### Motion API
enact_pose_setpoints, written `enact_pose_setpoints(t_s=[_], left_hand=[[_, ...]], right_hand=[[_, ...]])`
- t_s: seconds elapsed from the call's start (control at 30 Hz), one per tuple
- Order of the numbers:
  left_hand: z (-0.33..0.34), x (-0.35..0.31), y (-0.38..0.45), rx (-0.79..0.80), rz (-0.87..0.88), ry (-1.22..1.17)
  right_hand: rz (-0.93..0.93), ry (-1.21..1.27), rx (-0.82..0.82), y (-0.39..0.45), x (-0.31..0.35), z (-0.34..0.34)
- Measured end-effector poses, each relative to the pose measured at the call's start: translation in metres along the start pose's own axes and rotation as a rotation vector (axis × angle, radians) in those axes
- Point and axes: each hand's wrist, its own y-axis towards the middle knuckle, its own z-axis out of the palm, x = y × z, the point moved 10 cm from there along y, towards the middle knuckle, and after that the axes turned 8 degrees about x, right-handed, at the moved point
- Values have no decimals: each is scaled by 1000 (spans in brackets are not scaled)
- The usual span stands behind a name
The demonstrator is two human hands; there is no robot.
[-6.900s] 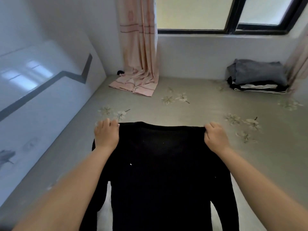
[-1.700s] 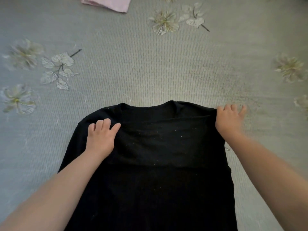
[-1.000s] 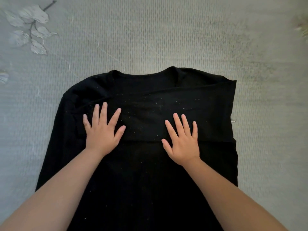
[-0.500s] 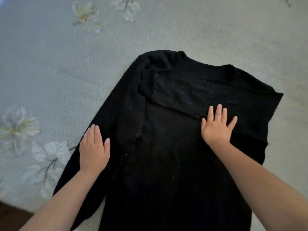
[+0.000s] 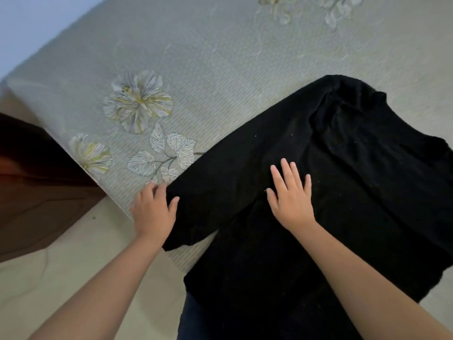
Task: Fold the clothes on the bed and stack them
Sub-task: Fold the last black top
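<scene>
The left hand (image 5: 153, 212) is at the end of the long sleeve (image 5: 220, 173) of the black knitted sweater (image 5: 343, 192); its thumb lies on top of the cloth and the fingers seem to curl at the sleeve's edge, so I judge it is pinching the cuff, though the fingertips are partly hidden. The right hand (image 5: 291, 192) is flat, with the fingers straight and spread, and it presses on the body of the sweater just beside the place where the sleeve begins. It holds nothing.

The sweater lies spread on the bed (image 5: 220, 57), which has a grey-green woven cover with printed pale flowers (image 5: 137, 101). The sleeve reaches toward the near left edge of the bed, and the lower part of the garment hangs over the near edge.

The sweater looks soft and limp, with some weight from the thick knit, so it will probably sag and stretch if one lifts it by one point only. It seems not slippery on the woven cover. The cuff is a good place to take it for folding the sleeve across, while the flat hand keeps the body from sliding.

The right part of the sweater is cut off by the picture's edge, and the other sleeve I cannot see. On the black cloth the folds and the collar are hard to make out.
</scene>
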Motion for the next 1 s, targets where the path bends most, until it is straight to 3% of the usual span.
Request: enact_pose_setpoints(t_s=[0.1, 0.23, 0.37, 0.47, 0.57, 0.67, 0.77, 0.83, 0.9, 1.0], left_hand=[[-10, -8, 9, 19, 104, -254], [-50, -26, 32, -75, 32, -763], [-88, -114, 60, -16, 199, -925], [-110, -193, 68, -10, 353, -947], [-106, -289, 51, 107, 515, -977], [-76, -393, 5, 276, 712, -922], [-1, -474, -64, 712, 841, -788], [54, -490, -104, 956, 846, -600], [86, -480, -112, 951, 804, -452], [88, -447, -78, 650, 808, -152]], right_hand=[[-8, -22, 206, 13, -1, 21], [-34, 190, 267, 15, -5, 7], [56, 394, 173, 1, -43, -26], [223, 527, 81, -29, -93, -42], [403, 633, -20, -83, -148, -49], [581, 718, -152, -150, -200, -46], [733, 774, -199, -209, -235, -22], [796, 802, -186, -234, -247, 0], [826, 806, -190, -246, -256, 14], [812, 783, -256, -234, -266, 13]])
